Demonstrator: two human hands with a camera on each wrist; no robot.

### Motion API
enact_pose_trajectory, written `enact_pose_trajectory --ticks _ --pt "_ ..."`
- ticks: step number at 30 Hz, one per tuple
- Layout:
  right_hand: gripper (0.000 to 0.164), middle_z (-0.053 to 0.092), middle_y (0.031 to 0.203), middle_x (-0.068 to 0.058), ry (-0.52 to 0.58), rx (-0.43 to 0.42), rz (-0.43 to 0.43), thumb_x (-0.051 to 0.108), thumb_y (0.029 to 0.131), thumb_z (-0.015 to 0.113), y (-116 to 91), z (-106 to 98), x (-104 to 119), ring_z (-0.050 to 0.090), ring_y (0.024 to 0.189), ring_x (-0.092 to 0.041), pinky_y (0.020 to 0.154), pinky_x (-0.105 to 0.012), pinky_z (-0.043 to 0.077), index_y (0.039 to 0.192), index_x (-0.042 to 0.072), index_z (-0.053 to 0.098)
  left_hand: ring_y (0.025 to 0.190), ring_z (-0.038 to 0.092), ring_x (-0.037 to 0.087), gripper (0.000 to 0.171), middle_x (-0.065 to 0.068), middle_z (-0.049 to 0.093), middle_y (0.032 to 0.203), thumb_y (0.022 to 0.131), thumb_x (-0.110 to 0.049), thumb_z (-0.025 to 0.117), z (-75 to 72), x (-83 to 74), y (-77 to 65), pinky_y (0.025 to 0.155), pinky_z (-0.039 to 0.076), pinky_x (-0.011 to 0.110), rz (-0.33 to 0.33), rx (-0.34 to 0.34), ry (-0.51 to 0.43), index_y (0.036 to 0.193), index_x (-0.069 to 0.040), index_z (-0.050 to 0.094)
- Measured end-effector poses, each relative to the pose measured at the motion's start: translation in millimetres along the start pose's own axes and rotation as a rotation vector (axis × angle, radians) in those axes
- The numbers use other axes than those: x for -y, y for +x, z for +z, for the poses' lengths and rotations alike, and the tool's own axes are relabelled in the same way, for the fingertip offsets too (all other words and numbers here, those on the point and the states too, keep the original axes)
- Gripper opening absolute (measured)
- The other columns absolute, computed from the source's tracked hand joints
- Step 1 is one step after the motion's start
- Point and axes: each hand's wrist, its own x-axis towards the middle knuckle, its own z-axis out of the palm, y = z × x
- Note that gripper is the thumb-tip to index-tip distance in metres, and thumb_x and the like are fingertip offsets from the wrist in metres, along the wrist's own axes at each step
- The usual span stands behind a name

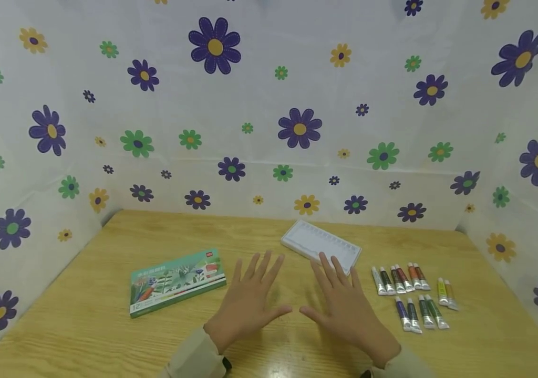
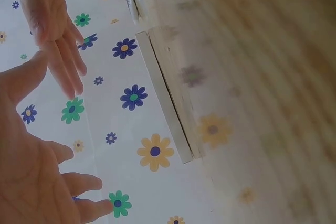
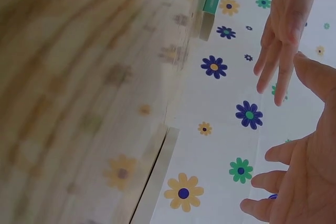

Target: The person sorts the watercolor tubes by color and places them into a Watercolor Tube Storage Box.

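Observation:
My left hand (image 1: 247, 304) and right hand (image 1: 344, 310) hover over the middle of the wooden table, palms down, fingers spread. Neither holds anything, and the thumbs point at each other with a small gap. Beyond the right fingertips lies a white paint palette (image 1: 321, 242) with a row of small wells; in the head view those fingers overlap its near edge. To the left of my left hand is a green illustrated paint box (image 1: 176, 282). Several paint tubes (image 1: 403, 279) with dark caps lie in groups to the right of my right hand. Both wrist views show the hands (image 2: 31, 177) (image 3: 310, 177) with open palms.
The wooden table (image 1: 84, 336) has a light grain and a glossy surface. A white cloth (image 1: 250, 100) with purple, green and yellow flowers stands behind it and along both sides. A yellow tube (image 1: 442, 291) lies beside an ochre one at the far right.

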Motion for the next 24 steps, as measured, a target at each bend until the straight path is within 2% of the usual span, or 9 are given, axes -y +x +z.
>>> enact_pose_trajectory --ticks 5,11,18,24 --pt "0.087 0.017 0.156 -0.012 0.009 -0.013 0.01 0.057 0.084 0.059 0.9 -1.0 -0.4 0.019 0.144 -0.036 0.109 -0.066 0.019 0.149 0.01 0.025 0.145 0.016 0.036 0.089 0.009 0.01 0.159 0.085 -0.066 0.048 -0.2 2.3 -0.2 0.114 0.009 0.062 0.003 -0.002 -0.038 0.152 -0.023 0.008" --pt "0.086 0.02 0.156 -0.012 0.014 -0.039 0.002 0.053 0.084 0.061 4.5 -1.6 -3.2 0.021 0.143 -0.037 0.108 -0.067 0.019 0.148 0.01 0.025 0.144 0.018 0.038 0.088 0.012 0.014 0.158 0.086 -0.062 0.051 -2.4 2.9 3.9 0.113 0.014 0.062 0.026 -0.016 -0.066 0.152 -0.023 0.01" --pt "0.089 0.024 0.155 -0.012 -0.001 -0.051 -0.026 0.057 0.083 0.059 12.6 -4.5 -7.6 0.025 0.142 -0.037 0.108 -0.066 0.02 0.149 0.009 0.024 0.142 0.024 0.037 0.088 0.014 0.019 0.157 0.086 -0.066 0.047 -3.4 2.7 20.7 0.113 0.02 0.058 0.104 0.009 -0.046 0.152 -0.022 0.009" --pt "0.091 0.03 0.153 -0.013 -0.088 -0.052 -0.063 0.061 0.082 0.057 25.2 -8.3 -15.2 0.033 0.138 -0.036 0.105 -0.066 0.027 0.148 0.005 0.026 0.138 0.035 0.033 0.088 0.017 0.03 0.152 0.087 -0.059 0.053 -13.8 4.6 40.6 0.111 0.03 0.053 0.201 0.026 -0.002 0.152 -0.018 0.011"
